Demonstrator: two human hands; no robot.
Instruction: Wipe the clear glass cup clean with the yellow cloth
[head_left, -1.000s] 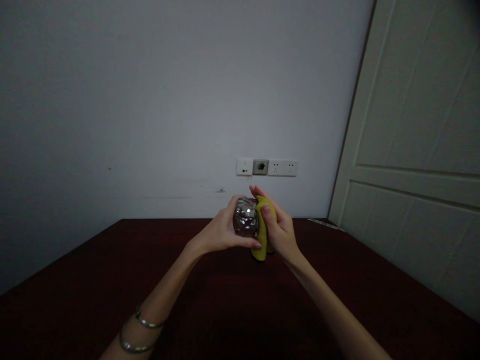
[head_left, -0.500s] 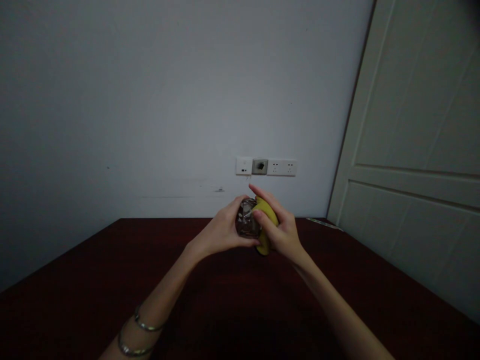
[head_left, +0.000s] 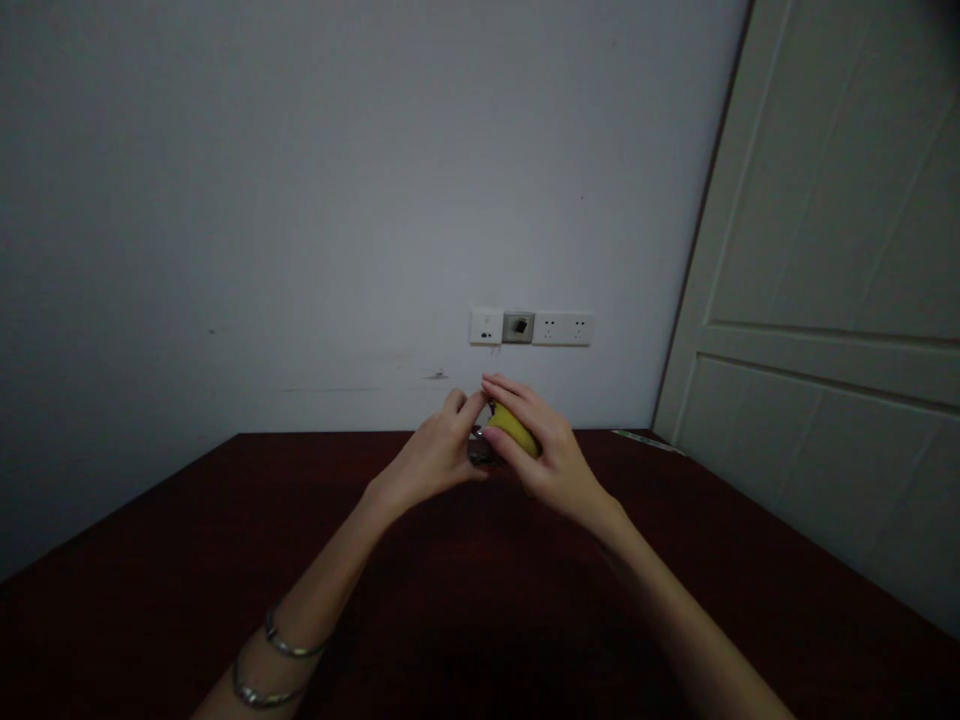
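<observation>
My left hand (head_left: 431, 455) is curled around a see-through, shiny glass (head_left: 479, 452), mostly hidden behind the fingers of both hands. In my right hand (head_left: 556, 455) a yellow cloth (head_left: 516, 428) is bunched between the thumb and the fingers. The cloth presses against the right side of the glass, and the right fingertips reach over its top, close to the left fingers. Both hands are held up over the far part of the table. Two metal bangles (head_left: 292, 640) circle my left forearm.
The dark red table (head_left: 225, 560) runs back to a pale wall (head_left: 337, 200). Wall sockets (head_left: 562, 328) sit just above and behind the hands. A thin strip (head_left: 646, 440) lies near the table's far right corner. A panelled door (head_left: 825, 250) stands on the right.
The glass has turned and is now more hidden. My right hand has moved left and over it with the cloth. The left fingers have bent more, and the hanging cloth end is out of sight.
</observation>
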